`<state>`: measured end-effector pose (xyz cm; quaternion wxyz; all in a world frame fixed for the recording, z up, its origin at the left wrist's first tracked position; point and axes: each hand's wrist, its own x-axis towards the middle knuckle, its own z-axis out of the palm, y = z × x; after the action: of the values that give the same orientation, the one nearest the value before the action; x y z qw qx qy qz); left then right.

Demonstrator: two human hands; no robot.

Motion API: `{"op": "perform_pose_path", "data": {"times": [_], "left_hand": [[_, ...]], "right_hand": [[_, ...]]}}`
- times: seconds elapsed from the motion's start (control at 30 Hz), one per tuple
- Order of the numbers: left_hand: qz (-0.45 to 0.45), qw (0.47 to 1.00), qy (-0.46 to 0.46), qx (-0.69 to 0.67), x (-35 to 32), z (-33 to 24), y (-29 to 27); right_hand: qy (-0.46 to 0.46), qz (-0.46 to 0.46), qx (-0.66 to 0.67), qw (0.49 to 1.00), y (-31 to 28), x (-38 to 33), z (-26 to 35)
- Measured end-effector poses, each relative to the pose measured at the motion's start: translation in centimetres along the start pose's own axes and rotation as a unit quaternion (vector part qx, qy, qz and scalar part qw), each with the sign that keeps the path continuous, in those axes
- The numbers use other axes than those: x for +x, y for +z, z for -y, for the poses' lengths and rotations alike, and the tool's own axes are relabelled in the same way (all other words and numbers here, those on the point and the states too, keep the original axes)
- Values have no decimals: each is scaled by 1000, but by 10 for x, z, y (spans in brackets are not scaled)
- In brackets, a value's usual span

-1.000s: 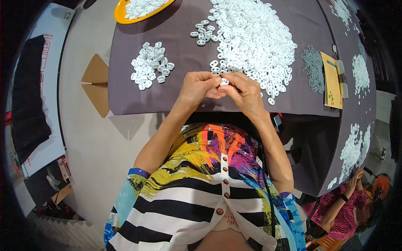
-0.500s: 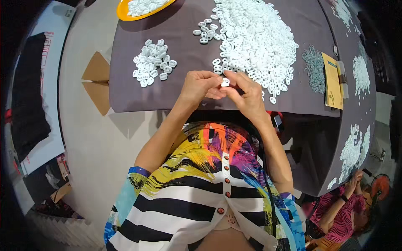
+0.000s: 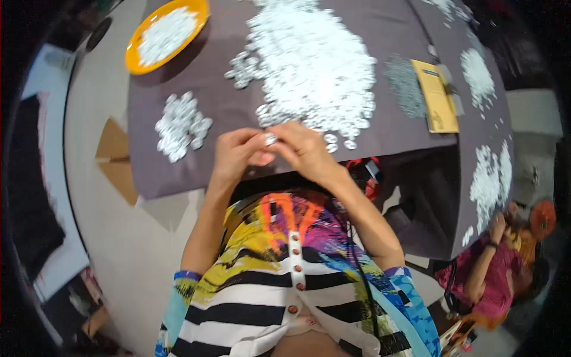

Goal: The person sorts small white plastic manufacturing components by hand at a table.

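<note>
Between gripping fingers, one small white piece, its details blurred

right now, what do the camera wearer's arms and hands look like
The left hand and right hand are gloveless, with no watch showing. The left sleeve is turquoise with yellow-and-black patterning near its purplish edge; the right sleeve is patterned in brighter blues. Both end near the elbow.
</note>
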<state>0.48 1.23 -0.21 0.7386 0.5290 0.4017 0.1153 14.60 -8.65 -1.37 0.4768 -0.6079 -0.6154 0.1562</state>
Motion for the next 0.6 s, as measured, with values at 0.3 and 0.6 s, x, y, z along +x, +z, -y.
{"op": "perform_pose_path", "data": {"times": [0.3,0.6], "left_hand": [[-144,972,51,180,-3,-3,-50],[-292,896,98,320,-8,-3,-53]], "right_hand": [[192,-214,-185,940,-123,-38,-39],[209,-164,-398,878,-147,-35,-85]]}}
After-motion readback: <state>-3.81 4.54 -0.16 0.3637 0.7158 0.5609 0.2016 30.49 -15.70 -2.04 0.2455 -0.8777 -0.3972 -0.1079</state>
